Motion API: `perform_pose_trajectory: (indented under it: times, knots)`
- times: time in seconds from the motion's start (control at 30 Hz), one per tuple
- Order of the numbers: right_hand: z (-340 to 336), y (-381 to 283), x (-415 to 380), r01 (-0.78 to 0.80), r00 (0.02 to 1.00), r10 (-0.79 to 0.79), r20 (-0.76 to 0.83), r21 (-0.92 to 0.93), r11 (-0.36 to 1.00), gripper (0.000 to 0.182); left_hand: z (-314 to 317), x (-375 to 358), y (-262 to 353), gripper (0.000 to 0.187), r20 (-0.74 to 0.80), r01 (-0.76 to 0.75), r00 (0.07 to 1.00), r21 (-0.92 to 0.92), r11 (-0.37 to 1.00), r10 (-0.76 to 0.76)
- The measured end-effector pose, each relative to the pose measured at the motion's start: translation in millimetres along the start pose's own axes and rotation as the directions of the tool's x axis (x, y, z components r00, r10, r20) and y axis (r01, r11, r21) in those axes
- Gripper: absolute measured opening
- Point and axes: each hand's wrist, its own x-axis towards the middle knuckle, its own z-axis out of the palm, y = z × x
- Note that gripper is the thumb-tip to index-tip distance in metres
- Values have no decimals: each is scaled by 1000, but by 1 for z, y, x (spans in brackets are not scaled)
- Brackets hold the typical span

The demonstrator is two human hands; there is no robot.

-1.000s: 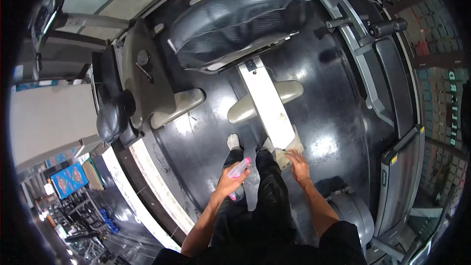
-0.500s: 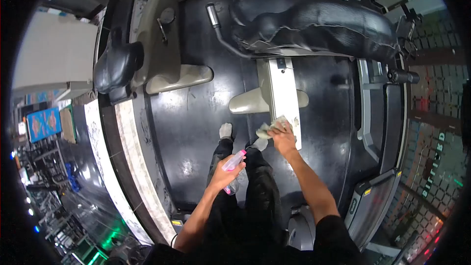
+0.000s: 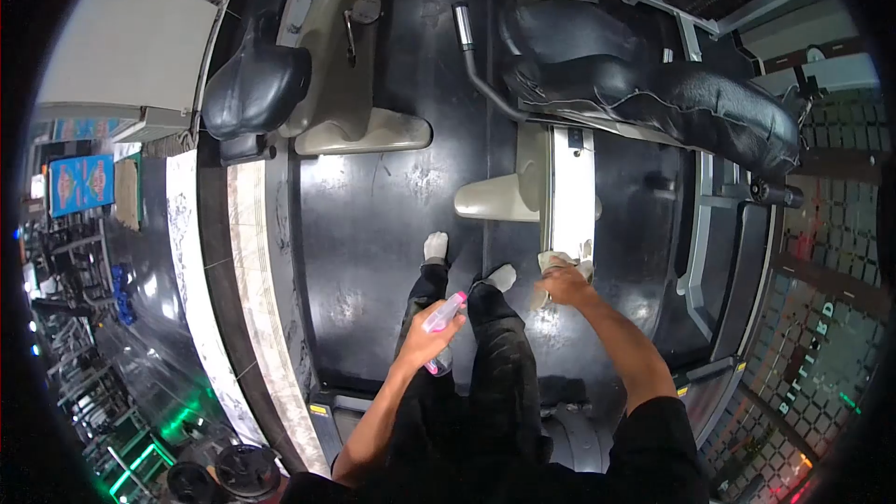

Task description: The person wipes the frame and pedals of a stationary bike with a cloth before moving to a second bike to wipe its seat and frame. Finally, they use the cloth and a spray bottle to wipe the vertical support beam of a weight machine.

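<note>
My left hand (image 3: 427,336) grips a clear spray bottle with a pink head (image 3: 442,315), held over my left thigh. My right hand (image 3: 565,284) presses a pale cloth (image 3: 558,262) against the near end of a long cream metal beam (image 3: 571,196) of a gym machine. The beam runs away from me to a black padded seat (image 3: 653,84). My feet in white socks (image 3: 436,245) stand on the black floor just left of the beam.
A second cream machine with a black pad (image 3: 254,89) stands at the left. A treadmill frame (image 3: 737,252) lies at the right. A pale tiled strip (image 3: 224,280) edges the black floor (image 3: 373,224); weight plates (image 3: 247,469) lie at the bottom left.
My right hand with the cloth slid back along the beam toward its near end. The view swung, so the seat now sits at the upper right. The left hand kept the bottle still.
</note>
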Motion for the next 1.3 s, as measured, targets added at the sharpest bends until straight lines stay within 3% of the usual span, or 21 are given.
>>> perform_pose_trajectory:
  times: [0.03, 0.1, 0.17, 0.2, 0.27, 0.3, 0.4, 0.43, 0.53, 0.6, 0.63, 0.73, 0.77, 0.9, 1.0, 1.13, 1.3]
  knots:
    - [-10, -6, -4, -113, 984, 142, -111, 235, 965, 31, -1, 1, 0, 20, 2, 3, 1000, -19, 1000, -3]
    - [-18, -5, -2, -229, 893, 392, -221, 527, 819, 31, -1, 3, 2, 21, 9, 11, 1000, -56, 998, -10]
    - [-47, -9, -9, -201, 737, 603, -305, 753, 627, 32, -5, 5, 7, 24, 47, 72, 996, -27, 997, -70]
    - [-41, 3, -8, -374, 662, 678, -320, 643, 668, 33, -6, 6, 9, 26, 64, 102, 993, -8, 995, -101]
    - [-53, 8, -10, -377, 478, 539, -694, 392, 839, 36, -5, 10, 3, 23, 49, 42, 998, -29, 999, -41]
    - [-52, 16, -11, -415, 520, 447, -728, 241, 877, 40, -4, 12, 1, 22, 42, 12, 999, -37, 999, -10]
    - [7, 26, -13, -462, 631, 408, -660, 103, 881, 45, -5, 15, 9, 21, 57, 23, 998, 9, 1000, -23]
    - [28, 22, -17, -421, 594, 485, -641, 266, 867, 45, -5, 16, 9, 21, 51, 6, 999, 1, 1000, -6]
    - [49, -9, -43, -445, 622, 491, -610, 241, 863, 43, -3, 19, 10, 19, 52, -14, 999, -1, 1000, 14]
    - [38, -36, -63, -469, 635, 558, -534, 308, 828, 39, -2, 23, 12, 18, 69, 11, 998, 45, 999, -15]
    - [35, -40, -68, -465, 686, 591, -424, 368, 805, 38, 2, 24, 10, 17, 63, -20, 998, 33, 999, 18]
    - [14, -46, -64, -591, 660, 684, -310, 346, 728, 56, 11, 26, 12, 18, 78, 12, 997, 46, 999, -15]
    - [11, -43, -59, -601, 658, 664, -355, 284, 747, 65, 14, 25, 12, 18, 85, 6, 996, 48, 999, -10]
    - [20, -23, -32, -594, 618, 711, -334, 394, 701, 73, 28, 23, 12, 20, 108, 2, 994, 67, 998, -9]
    - [16, -28, -39, -620, 658, 685, -312, 291, 728, 75, 35, 20, 10, 20, 123, -14, 992, 98, 995, 2]
    - [38, -37, -54, -574, 671, 604, -431, 214, 791, 79, 41, 17, 18, 20, 114, -47, 993, 116, 992, 34]
    - [22, -40, -67, -530, 709, 605, -361, 293, 796, 83, 48, 20, 22, 19, 88, 35, 995, 95, 995, -44]
